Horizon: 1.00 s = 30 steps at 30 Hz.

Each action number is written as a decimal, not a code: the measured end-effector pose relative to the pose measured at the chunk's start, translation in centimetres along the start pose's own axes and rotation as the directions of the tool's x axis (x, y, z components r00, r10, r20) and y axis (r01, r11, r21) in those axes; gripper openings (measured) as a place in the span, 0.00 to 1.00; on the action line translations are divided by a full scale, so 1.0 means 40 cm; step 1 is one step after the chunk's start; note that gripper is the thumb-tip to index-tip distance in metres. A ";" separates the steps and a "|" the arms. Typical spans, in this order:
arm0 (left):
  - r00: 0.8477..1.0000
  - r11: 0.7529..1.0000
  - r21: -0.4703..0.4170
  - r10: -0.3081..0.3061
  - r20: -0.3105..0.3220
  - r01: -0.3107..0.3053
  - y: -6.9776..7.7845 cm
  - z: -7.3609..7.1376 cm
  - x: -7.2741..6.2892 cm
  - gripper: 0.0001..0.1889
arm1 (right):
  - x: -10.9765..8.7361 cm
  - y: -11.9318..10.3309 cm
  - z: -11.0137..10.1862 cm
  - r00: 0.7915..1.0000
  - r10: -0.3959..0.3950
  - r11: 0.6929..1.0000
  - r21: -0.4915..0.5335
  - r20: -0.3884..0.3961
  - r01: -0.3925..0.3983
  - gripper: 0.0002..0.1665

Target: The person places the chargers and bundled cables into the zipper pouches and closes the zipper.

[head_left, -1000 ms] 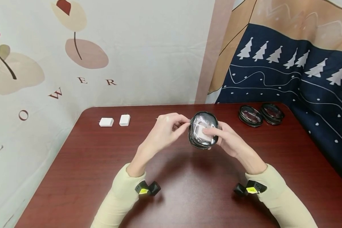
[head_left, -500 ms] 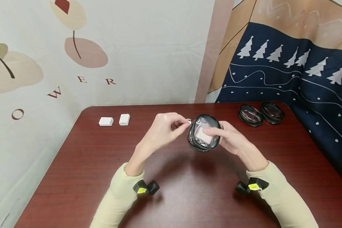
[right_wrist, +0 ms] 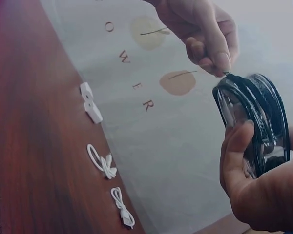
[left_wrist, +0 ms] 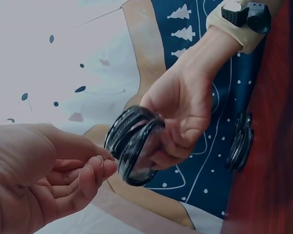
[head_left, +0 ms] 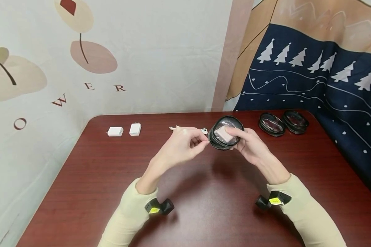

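My right hand [head_left: 250, 145] grips a round clear zip pouch [head_left: 228, 121] with black trim above the table. Its thumb lies across the clear face, over a white block-shaped item [head_left: 224, 134] that shows through. At the pouch's left edge, my left hand [head_left: 182, 144] pinches the small zipper pull, seen best in the right wrist view, where the pouch [right_wrist: 256, 105] is edge-on. The left wrist view shows the black zipper bands [left_wrist: 129, 124] just past the left fingertips. Whether the zip is fully closed is hard to tell.
On the table's left lie two white plug chargers [head_left: 115, 131] [head_left: 135, 129]. Two coiled white cables, one looped [right_wrist: 101, 162] and one bundled [right_wrist: 122, 208], lie near the back edge. Two more round black-trimmed pouches [head_left: 271, 125] [head_left: 295, 122] rest at the back right.
The pouch has tilted and moved up and slightly right with my right hand. My left fingertips have gone a little down and right along its edge. More of the white cables shows behind my left hand.
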<state>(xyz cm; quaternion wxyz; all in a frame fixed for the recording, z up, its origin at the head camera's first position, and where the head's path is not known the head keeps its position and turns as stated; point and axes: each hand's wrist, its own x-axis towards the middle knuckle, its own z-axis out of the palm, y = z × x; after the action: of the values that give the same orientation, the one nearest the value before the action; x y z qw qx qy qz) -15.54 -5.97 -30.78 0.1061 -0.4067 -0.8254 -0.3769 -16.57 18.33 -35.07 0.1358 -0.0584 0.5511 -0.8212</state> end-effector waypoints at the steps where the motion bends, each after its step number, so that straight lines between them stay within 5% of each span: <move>1: 1.000 1.000 0.005 -0.002 0.009 0.002 0.001 0.001 0.000 0.06 | 0.001 0.002 0.001 1.000 0.002 1.000 0.005 -0.010 -0.002 0.14; 11: 0.999 0.997 0.066 0.038 0.021 -0.039 0.007 0.056 0.007 0.07 | 0.010 0.027 0.020 0.988 0.027 0.998 0.052 -0.153 -0.019 0.13; 19: 1.000 0.997 0.073 0.012 -0.011 -0.012 0.024 0.103 0.008 0.07 | 0.008 0.044 0.037 0.978 0.013 0.997 0.079 -0.206 0.004 0.13; 30: 0.989 0.991 0.134 -0.003 -0.147 0.023 0.037 0.173 0.001 0.06 | 0.010 0.058 0.049 0.964 0.007 0.997 0.074 -0.264 0.013 0.08</move>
<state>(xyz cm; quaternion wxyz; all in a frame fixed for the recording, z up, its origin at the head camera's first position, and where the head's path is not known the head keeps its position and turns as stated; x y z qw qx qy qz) -13.53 -0.48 -34.76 0.1913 -0.3646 -0.8417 -0.3493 -16.11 15.65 -36.49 0.0620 0.0559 0.5331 -0.8419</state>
